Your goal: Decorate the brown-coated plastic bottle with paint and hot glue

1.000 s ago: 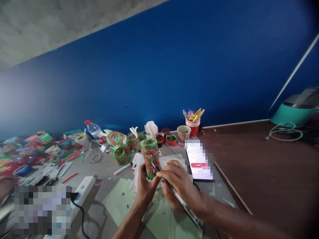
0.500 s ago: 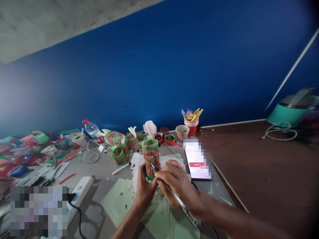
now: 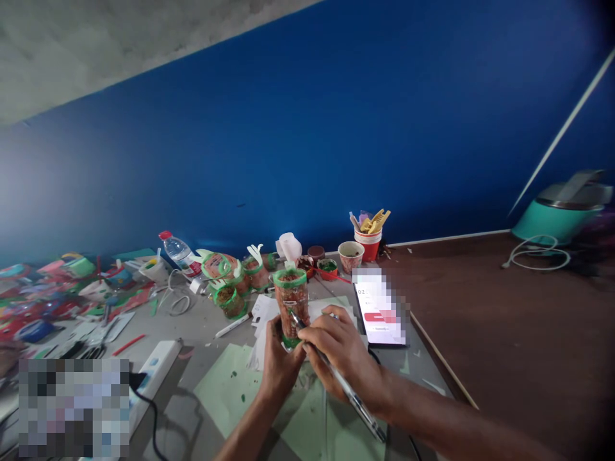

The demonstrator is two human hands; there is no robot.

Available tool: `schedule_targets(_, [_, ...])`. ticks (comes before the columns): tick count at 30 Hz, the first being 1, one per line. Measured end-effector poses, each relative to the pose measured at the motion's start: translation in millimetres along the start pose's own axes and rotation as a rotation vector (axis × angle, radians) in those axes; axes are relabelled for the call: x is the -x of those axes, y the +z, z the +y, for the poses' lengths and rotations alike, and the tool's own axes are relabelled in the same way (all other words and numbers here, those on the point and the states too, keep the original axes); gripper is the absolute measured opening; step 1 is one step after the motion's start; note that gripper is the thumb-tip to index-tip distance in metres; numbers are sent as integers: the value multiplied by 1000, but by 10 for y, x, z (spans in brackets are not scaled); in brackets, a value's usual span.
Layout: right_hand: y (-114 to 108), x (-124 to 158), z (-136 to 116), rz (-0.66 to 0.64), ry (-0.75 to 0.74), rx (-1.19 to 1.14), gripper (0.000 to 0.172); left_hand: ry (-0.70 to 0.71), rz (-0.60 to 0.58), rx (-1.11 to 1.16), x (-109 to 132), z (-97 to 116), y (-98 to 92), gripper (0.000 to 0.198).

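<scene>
A brown cup with a green rim and green base [image 3: 294, 301] stands upright in my left hand [image 3: 278, 358], whose fingers wrap round its lower part. Brown material fills its top, and a small white strip sits on its side. My right hand [image 3: 336, 349] pinches a clear-barrelled pen [image 3: 353, 398], its tip at the cup's front by a small green spot. Whether the tip touches is too fine to tell. Under both hands lie pale green paper sheets [image 3: 225, 384] with dark green specks, and white paper [image 3: 262, 310] sits behind the left hand.
Similar brown-green cups [image 3: 230, 301], a water bottle [image 3: 180, 253] and a white marker [image 3: 233, 326] stand or lie to the left. Behind are small paint pots [image 3: 328, 269], a paper cup [image 3: 351, 256] and a red cup of tools [image 3: 368, 246]. A lit phone [image 3: 379, 314] lies right; a power strip [image 3: 154, 371], left.
The pen has shifted slightly, its back end now a little left and higher. Both hands keep nearly the same hold on the cup and pen.
</scene>
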State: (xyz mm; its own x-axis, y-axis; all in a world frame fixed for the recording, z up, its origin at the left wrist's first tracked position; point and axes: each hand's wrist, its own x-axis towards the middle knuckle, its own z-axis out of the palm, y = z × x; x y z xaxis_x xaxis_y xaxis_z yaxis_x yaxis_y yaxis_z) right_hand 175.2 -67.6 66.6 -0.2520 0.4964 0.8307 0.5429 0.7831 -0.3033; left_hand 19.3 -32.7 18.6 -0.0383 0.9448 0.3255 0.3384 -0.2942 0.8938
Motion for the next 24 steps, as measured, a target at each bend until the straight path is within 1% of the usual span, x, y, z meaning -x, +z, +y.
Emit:
schedule_targets(4, [4, 8, -1, -5, 3, -2, 22, 2, 4, -1, 2, 8, 3, 39])
schedule_targets(7, [4, 9, 1, -8, 2, 3, 24, 3, 17, 6, 3, 8, 6, 37])
schedule_targets(17, [-4, -7, 7, 2, 1, 10, 27, 8, 13, 16, 7, 28, 8, 39])
schedule_targets(24, [-1, -2, 12, 1, 6, 15, 26, 5, -3, -10, 9, -3, 1, 41])
